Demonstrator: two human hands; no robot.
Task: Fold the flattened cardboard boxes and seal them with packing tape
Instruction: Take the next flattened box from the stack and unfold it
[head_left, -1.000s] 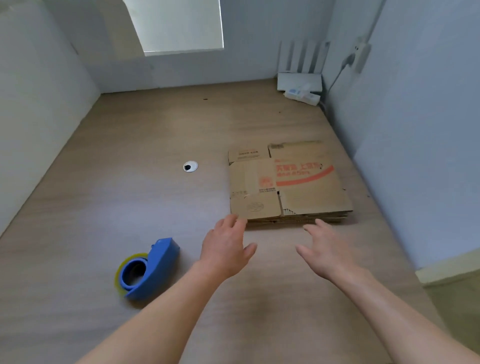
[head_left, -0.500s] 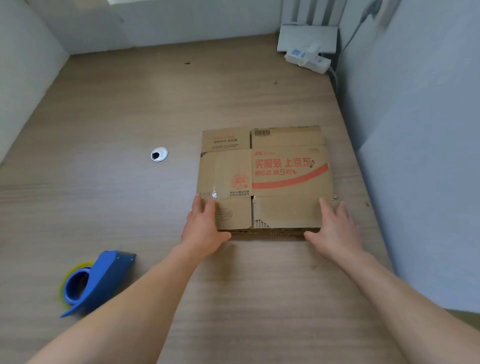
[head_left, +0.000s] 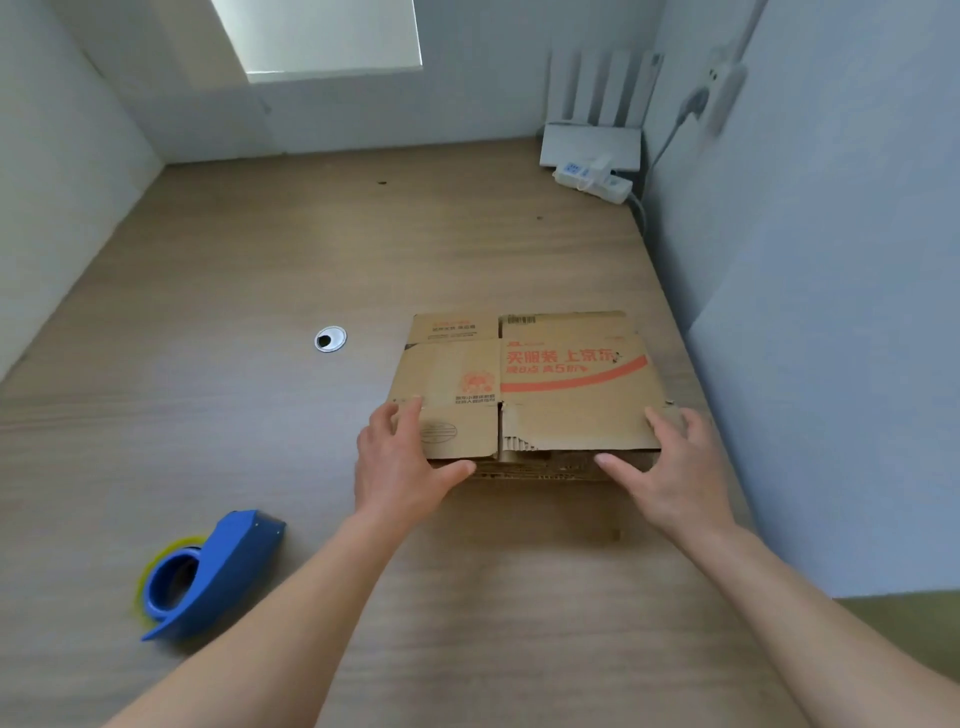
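Left hand (head_left: 400, 467), right hand (head_left: 672, 470) newly gripping cardboard stack (head_left: 561, 415) | red Chinese print

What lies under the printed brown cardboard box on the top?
Under the flattened brown cardboard box with red print, corrugated edges of more flattened cardboard show along its near side. Their faces and number are covered.
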